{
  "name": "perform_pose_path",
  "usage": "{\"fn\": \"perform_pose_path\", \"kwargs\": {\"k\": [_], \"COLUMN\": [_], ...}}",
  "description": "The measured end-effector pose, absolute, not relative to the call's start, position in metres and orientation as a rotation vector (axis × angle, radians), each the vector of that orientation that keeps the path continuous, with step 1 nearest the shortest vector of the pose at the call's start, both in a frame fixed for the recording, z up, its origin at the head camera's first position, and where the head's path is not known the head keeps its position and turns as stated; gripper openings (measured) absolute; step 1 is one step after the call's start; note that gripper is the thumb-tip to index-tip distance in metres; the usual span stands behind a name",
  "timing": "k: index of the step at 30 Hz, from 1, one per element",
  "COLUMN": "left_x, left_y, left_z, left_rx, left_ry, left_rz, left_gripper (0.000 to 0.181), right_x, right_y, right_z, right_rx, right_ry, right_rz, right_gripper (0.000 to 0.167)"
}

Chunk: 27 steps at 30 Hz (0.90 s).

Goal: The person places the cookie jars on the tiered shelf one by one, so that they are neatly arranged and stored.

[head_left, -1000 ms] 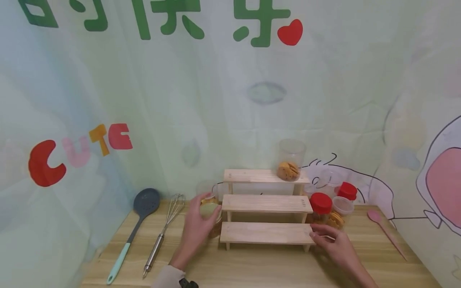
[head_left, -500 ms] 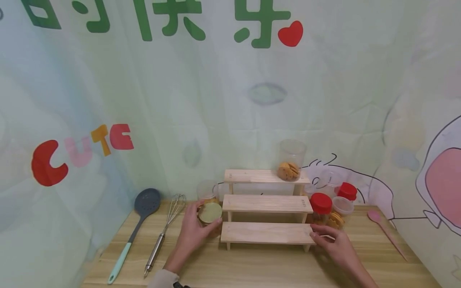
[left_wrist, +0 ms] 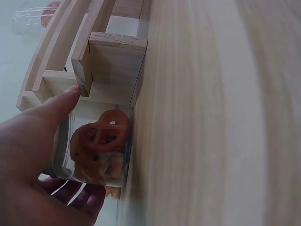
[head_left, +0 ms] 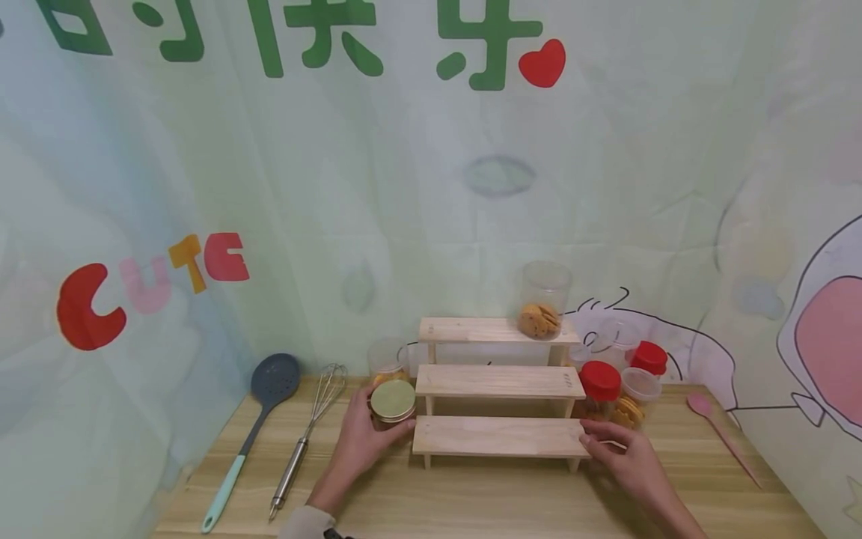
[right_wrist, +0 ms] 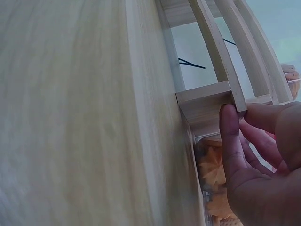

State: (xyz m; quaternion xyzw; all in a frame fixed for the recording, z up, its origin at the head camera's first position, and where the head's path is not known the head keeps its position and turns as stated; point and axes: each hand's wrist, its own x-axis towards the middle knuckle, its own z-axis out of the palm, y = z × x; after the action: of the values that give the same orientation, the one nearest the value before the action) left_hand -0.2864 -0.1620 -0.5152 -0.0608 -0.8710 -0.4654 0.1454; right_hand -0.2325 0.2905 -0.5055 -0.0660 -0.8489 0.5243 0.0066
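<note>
A glass jar with a pale green-gold lid (head_left: 393, 400) stands on the table, just left of the three-tier wooden rack (head_left: 498, 436). My left hand (head_left: 358, 433) holds that jar from the left, its fingers curled round the far side. Pretzel-shaped and round cookies (left_wrist: 101, 146) show through the glass in the left wrist view, where the thumb tip meets the rack's end. At the rack's other end, my right hand (head_left: 622, 457) pinches the corner of the lowest shelf (right_wrist: 216, 44) between thumb and fingers.
On the top shelf sits a clear cookie jar (head_left: 544, 299). Red-lidded jars (head_left: 599, 380) and clear containers (head_left: 640, 385) crowd right of the rack. Another clear jar (head_left: 388, 355) stands behind the left hand. A slotted turner (head_left: 274, 378), whisk (head_left: 299, 449) and pink spoon (head_left: 700, 406) lie outward.
The lidded jar has straightened from a tilt and come slightly forward. My left hand has moved lower along it. The right hand keeps its place on the rack.
</note>
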Motion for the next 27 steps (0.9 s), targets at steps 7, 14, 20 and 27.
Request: {"fn": "perform_pose_path", "kwargs": {"k": [7,14,20,27], "left_x": [-0.287,-0.287,-0.285,-0.286], "left_y": [-0.165,-0.168,-0.17,-0.17], "left_z": [-0.517,-0.515,-0.508,-0.499], "left_rx": [-0.144,-0.106,-0.085,-0.056], "left_ry": [-2.532,-2.544,-2.513,-2.44], "left_rz": [-1.357,-1.361,-1.4,-1.381], "left_gripper": [0.096,0.1,0.102,0.093], "right_x": [-0.232,-0.232,-0.233,-0.235], "right_y": [0.29,0.289,0.29,0.293], "right_z": [-0.505,-0.504,-0.506,-0.509], "right_rx": [-0.191,-0.164,-0.167,-0.178], "right_ry": [-2.658,-2.656,-2.652,-2.665], "right_rz": [1.642,1.635,1.642,1.62], "right_gripper": [0.045,0.045,0.045,0.046]}}
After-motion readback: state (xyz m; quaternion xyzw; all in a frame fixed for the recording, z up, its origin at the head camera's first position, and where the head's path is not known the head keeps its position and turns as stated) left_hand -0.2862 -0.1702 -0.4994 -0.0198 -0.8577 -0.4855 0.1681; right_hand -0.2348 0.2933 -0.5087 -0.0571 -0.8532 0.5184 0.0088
